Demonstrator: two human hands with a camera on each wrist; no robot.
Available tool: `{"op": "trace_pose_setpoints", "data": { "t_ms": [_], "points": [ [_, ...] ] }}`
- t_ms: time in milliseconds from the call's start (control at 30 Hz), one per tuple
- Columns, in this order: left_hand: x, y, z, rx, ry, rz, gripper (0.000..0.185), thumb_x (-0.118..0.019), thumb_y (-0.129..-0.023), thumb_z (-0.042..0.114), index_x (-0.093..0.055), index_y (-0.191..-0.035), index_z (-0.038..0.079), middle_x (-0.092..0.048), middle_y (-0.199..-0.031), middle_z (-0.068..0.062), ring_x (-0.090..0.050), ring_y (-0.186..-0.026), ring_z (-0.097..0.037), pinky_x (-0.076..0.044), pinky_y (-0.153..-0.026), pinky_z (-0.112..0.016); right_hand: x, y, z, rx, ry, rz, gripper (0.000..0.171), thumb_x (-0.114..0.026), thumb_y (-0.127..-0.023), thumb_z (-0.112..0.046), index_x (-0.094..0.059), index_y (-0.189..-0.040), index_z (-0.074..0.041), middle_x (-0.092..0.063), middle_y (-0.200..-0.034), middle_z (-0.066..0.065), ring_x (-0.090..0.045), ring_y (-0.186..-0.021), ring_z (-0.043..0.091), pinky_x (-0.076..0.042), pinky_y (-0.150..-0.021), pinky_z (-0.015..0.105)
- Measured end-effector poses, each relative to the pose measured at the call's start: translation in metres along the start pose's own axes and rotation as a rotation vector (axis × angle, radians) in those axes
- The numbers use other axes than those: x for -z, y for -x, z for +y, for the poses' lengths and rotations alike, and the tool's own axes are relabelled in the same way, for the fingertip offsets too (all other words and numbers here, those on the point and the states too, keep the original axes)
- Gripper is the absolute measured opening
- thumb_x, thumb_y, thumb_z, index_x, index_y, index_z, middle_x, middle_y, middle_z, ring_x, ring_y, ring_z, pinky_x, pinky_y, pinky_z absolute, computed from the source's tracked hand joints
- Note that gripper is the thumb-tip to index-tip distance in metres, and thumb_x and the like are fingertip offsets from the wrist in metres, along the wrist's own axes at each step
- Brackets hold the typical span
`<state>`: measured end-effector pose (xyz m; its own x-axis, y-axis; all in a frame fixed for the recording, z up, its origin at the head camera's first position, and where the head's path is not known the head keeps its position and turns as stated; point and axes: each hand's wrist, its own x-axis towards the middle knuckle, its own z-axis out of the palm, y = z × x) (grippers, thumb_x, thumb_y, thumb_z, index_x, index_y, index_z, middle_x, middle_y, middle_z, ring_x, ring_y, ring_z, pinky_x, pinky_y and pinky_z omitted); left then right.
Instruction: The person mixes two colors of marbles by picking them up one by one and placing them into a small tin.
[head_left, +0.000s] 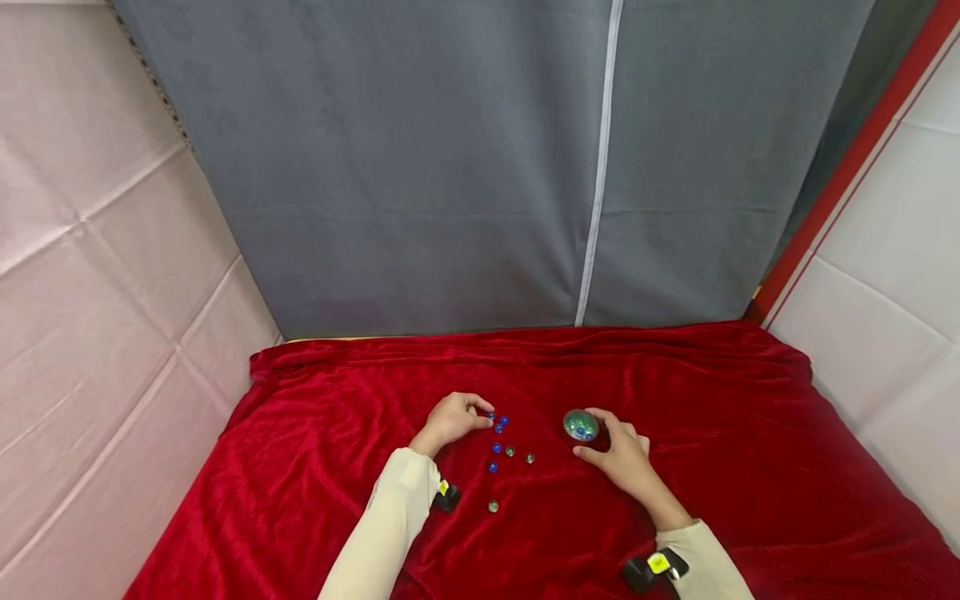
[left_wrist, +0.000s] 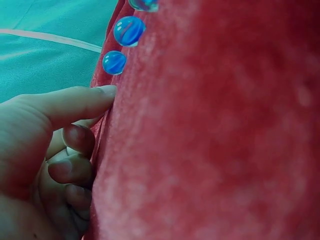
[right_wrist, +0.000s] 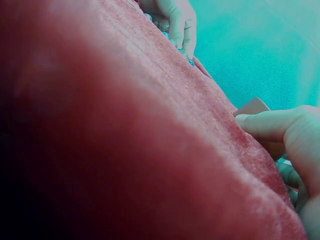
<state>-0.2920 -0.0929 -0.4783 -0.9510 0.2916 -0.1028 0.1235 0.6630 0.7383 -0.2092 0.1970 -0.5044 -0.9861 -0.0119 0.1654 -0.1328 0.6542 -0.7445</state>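
On a red velvet cloth (head_left: 712, 500), my left hand (head_left: 453, 418) reaches in from the left. Its thumb and forefinger pinch a small blue marble (head_left: 491, 416), which the thumb hides in the left wrist view. More blue glass marbles (left_wrist: 129, 31) lie just beyond the thumb tip (left_wrist: 107, 91). To the right, a small round green dish (head_left: 576, 420) holds several blue and clear marbles. My right hand (head_left: 624, 454) holds this dish from its right side, forefinger at the far rim and thumb near the front. In the right wrist view the dish is mostly hidden.
Loose blue marbles (head_left: 497, 448) form a rough line toward me. Several greenish marbles (head_left: 529, 458) lie beside them, one greenish marble (head_left: 492, 506) nearer. A grey curtain (head_left: 420, 183) hangs behind the cloth, with pale walls (head_left: 97, 333) at both sides.
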Motion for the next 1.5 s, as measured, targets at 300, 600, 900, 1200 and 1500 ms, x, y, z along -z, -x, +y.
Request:
{"op": "trace_pose_setpoints", "data": {
  "t_ms": [300, 600, 900, 1200, 1500],
  "points": [
    [-0.003, -0.003, -0.002, 0.002, -0.012, 0.011, 0.017, -0.075, -0.081, 0.025, -0.076, -0.097, 0.019, -0.054, -0.059, 0.004, -0.046, -0.054, -0.01, -0.039, -0.056, -0.025, 0.001, 0.0, 0.0, -0.007, 0.0, -0.002, 0.062, -0.079, -0.079, -0.024, -0.051, -0.132, -0.007, -0.061, -0.124, 0.016, -0.046, -0.111, 0.033, -0.019, -0.081, 0.041],
    [-0.002, -0.003, -0.001, -0.02, 0.008, 0.015, 0.016, -0.075, -0.082, 0.025, -0.076, -0.096, 0.018, -0.052, -0.058, 0.005, -0.044, -0.054, -0.01, -0.04, -0.057, -0.025, 0.0, -0.003, 0.001, -0.016, 0.01, -0.008, 0.062, -0.078, -0.079, -0.024, -0.051, -0.132, -0.008, -0.06, -0.126, 0.015, -0.046, -0.114, 0.034, -0.019, -0.082, 0.042],
    [-0.004, -0.003, 0.008, -0.059, 0.123, 0.021, 0.019, -0.076, -0.083, 0.023, -0.076, -0.098, 0.011, -0.05, -0.057, 0.004, -0.041, -0.054, -0.01, -0.038, -0.056, -0.023, -0.001, 0.0, 0.001, -0.016, -0.004, -0.004, 0.062, -0.079, -0.079, -0.024, -0.051, -0.132, -0.008, -0.061, -0.124, 0.015, -0.046, -0.112, 0.033, -0.019, -0.081, 0.042],
    [-0.007, -0.001, 0.027, -0.12, 0.147, 0.023, 0.021, -0.075, -0.083, 0.022, -0.075, -0.099, 0.009, -0.05, -0.057, 0.005, -0.041, -0.053, -0.008, -0.038, -0.054, -0.022, -0.001, -0.001, 0.001, -0.02, -0.002, 0.0, 0.062, -0.079, -0.079, -0.025, -0.052, -0.132, -0.009, -0.062, -0.124, 0.014, -0.047, -0.112, 0.032, -0.019, -0.081, 0.042],
    [-0.014, -0.001, 0.042, -0.145, 0.175, -0.006, 0.02, -0.075, -0.084, 0.021, -0.075, -0.1, 0.01, -0.05, -0.056, 0.004, -0.041, -0.051, -0.009, -0.038, -0.053, -0.022, -0.001, 0.0, -0.001, -0.005, 0.012, 0.012, 0.062, -0.08, -0.077, -0.024, -0.053, -0.131, -0.008, -0.062, -0.124, 0.015, -0.048, -0.111, 0.033, -0.021, -0.081, 0.042]
  ]
}}
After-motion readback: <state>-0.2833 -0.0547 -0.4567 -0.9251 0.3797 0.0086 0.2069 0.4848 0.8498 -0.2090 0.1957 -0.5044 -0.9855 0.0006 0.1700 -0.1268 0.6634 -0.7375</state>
